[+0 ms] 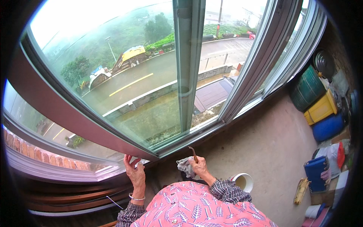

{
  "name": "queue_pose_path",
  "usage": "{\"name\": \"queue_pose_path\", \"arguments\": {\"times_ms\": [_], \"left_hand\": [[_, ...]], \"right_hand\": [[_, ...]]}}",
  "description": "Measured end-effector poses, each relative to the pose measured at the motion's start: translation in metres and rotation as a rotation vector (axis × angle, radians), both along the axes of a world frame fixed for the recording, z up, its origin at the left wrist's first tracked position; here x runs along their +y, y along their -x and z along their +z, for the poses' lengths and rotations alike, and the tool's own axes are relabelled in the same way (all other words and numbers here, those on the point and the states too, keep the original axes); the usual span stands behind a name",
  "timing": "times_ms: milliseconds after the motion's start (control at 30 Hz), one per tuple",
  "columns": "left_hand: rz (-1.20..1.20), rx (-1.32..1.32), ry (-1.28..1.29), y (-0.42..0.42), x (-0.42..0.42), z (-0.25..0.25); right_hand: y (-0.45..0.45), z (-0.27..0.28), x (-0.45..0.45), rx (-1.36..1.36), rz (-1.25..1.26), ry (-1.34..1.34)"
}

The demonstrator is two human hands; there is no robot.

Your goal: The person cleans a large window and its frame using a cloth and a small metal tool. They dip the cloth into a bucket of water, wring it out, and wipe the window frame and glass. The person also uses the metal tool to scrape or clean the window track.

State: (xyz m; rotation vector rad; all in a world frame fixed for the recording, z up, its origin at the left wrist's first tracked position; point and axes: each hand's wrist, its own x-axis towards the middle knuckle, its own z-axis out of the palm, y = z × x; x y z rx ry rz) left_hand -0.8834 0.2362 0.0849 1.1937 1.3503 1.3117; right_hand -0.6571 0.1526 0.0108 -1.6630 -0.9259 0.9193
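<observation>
My right hand (200,168) is closed around a grey cloth (186,166) and a thin brown tool (194,153) with a bent tip. The tool points up towards the window, and its exact kind is unclear. My left hand (135,173) is raised at the lower corner of the window frame (124,146), fingers spread and fingertips at its edge. Nothing shows in that hand. Before me stands the glass pane (136,113), with the metal window track (192,139) running along below it.
A white bucket (249,183) of cloudy liquid stands on the concrete floor (263,147) at my right. Along the right wall are a green barrel (307,88), a yellow bin (322,107) and a blue drum (327,127). Wooden slats (71,197) lie low on the left.
</observation>
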Motion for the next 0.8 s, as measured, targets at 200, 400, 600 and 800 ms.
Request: {"name": "queue_pose_path", "arguments": {"times_ms": [200, 400, 600, 800], "left_hand": [[0.004, -0.006, 0.031, -0.003, -0.003, -0.002], [0.027, -0.026, 0.019, -0.011, -0.007, -0.002], [0.075, -0.035, 0.016, -0.017, -0.004, -0.004], [0.059, -0.023, 0.004, -0.015, -0.002, -0.002]], "right_hand": [[-0.031, -0.021, 0.005, -0.035, -0.126, -0.04], [-0.069, -0.024, 0.014, -0.131, -0.253, -0.006], [-0.097, -0.013, 0.028, -0.077, -0.36, -0.144], [-0.116, -0.016, 0.036, 0.018, -0.431, -0.162]]}}
